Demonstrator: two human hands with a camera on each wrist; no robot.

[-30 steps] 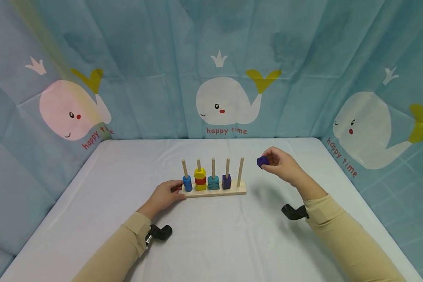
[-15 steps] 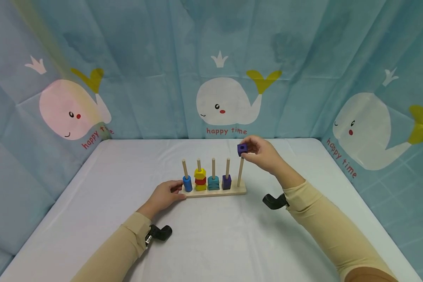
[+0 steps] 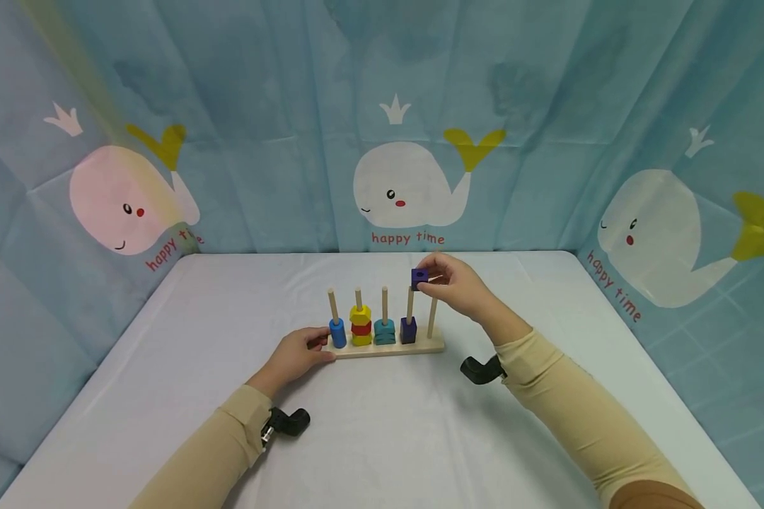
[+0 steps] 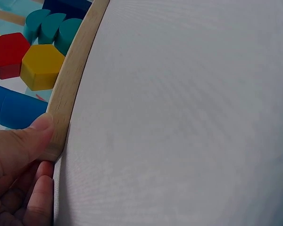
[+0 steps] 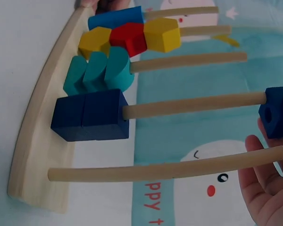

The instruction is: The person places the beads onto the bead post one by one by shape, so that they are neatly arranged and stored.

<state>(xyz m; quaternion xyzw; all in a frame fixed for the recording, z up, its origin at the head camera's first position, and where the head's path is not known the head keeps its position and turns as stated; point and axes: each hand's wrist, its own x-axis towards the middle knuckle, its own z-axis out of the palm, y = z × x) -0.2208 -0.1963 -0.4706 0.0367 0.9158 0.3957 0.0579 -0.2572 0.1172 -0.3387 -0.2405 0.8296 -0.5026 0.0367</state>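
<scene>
My left hand [image 3: 295,353] holds the left end of a wooden peg stacker's base [image 3: 425,346], its thumb [image 4: 41,125] pressed on the wood. With thumb and fingers, my right hand [image 3: 460,286] pinches a purple cube block [image 3: 419,278] at the top of the fourth peg [image 3: 410,304]. In the right wrist view, the block's hole shows just beside that peg's tip; whether they touch I cannot tell. Low on the same peg sit two stacked purple blocks [image 5: 92,115]. The fifth peg [image 5: 165,172] is bare, nearest my right hand.
Blue cylinders [image 3: 337,333] fill the bottom of the first peg. Yellow and red hexagonal blocks [image 3: 361,329] are on the second, teal half-round blocks [image 3: 385,332] on the third. A white cloth [image 3: 382,431] covers the table; a whale-print curtain [image 3: 280,177] hangs behind.
My right hand has carried the purple block leftward, past the top of the fifth peg to the top of the fourth. The left hand keeps its hold on the base.
</scene>
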